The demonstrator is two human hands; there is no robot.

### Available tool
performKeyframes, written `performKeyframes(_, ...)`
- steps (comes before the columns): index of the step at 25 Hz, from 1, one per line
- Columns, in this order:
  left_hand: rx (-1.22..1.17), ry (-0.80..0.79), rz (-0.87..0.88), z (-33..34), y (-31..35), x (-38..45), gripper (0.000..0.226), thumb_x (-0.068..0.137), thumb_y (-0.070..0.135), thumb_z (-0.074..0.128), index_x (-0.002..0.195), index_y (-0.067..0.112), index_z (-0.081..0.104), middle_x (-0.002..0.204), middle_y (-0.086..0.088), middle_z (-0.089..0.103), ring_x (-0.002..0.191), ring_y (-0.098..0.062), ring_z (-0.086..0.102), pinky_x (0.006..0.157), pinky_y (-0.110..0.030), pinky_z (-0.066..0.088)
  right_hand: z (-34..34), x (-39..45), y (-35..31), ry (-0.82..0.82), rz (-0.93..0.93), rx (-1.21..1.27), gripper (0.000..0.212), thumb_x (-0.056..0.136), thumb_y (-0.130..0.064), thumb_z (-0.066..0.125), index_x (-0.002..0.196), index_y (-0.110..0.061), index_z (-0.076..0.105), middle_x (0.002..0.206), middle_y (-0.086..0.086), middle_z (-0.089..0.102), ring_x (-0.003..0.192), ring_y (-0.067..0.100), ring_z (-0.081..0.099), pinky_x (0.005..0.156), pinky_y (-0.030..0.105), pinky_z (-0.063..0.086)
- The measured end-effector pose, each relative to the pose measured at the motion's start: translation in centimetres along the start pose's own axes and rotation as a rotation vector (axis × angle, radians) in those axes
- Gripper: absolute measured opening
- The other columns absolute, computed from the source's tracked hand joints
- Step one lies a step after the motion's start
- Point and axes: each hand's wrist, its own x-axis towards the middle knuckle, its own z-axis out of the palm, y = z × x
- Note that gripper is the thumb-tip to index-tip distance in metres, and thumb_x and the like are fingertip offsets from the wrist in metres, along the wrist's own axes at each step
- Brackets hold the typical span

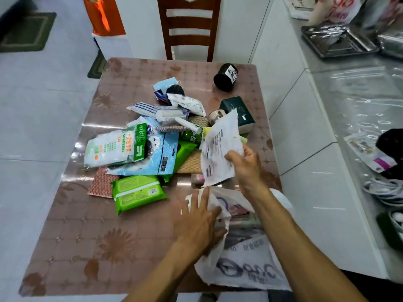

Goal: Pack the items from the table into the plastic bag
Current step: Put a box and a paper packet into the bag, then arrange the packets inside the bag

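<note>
Thin white plastic bag with dark printing (244,264), slumped at the near right edge of the shiny brown patterned table (72,236), partly hanging off. Mouth held up by the left hand (199,223), fingers spread over the crumpled rim with the thumb tucked against it. Just beyond, a flat white printed packet (218,149) pinched at its lower edge by the right hand (246,168), tilted above the opening. Likely light and floppy, slippery film; best taken by an edge and slid in flat. Bag itself soft, prone to collapsing, so the rim needs holding wide. Farther left, a heap not yet packed: 1 green wipes pack (137,192), a white glove pack (113,147), a pale blue pouch (157,155). Far right, a black cup on its side (225,77) and a dark green tissue box (238,112).
</note>
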Motion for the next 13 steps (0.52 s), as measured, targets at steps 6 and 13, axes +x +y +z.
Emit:
performKeyframes(6,-0.072,-0.180,-0.350,2.8,1.6,2.8,0.104,0.078,0.066,0.057,0.151,0.011,0.007,0.161,-0.013,0.008,0.142,-0.040,0.019,0.110,-0.054,0.028,-14.5,-9.8,-1.8,-0.087,-0.022,0.627,0.047,0.061,-0.007,0.072,0.108,-0.010,0.070,0.105,0.011,0.074,0.098,0.027,0.070,0.083,0.042,0.058)
performKeyframes(13,-0.339,0.163,-0.213,0.7,-0.5,1.9,0.080,0.084,0.012,0.061,0.152,0.018,0.021,0.160,-0.004,0.016,0.129,-0.034,0.043,0.086,-0.043,0.050,-12.5,-11.6,15.7,0.233,0.450,-0.106,0.043,0.085,0.006,0.048,0.115,-0.021,0.061,0.113,0.008,0.069,0.095,0.024,0.065,0.079,0.039,0.057)
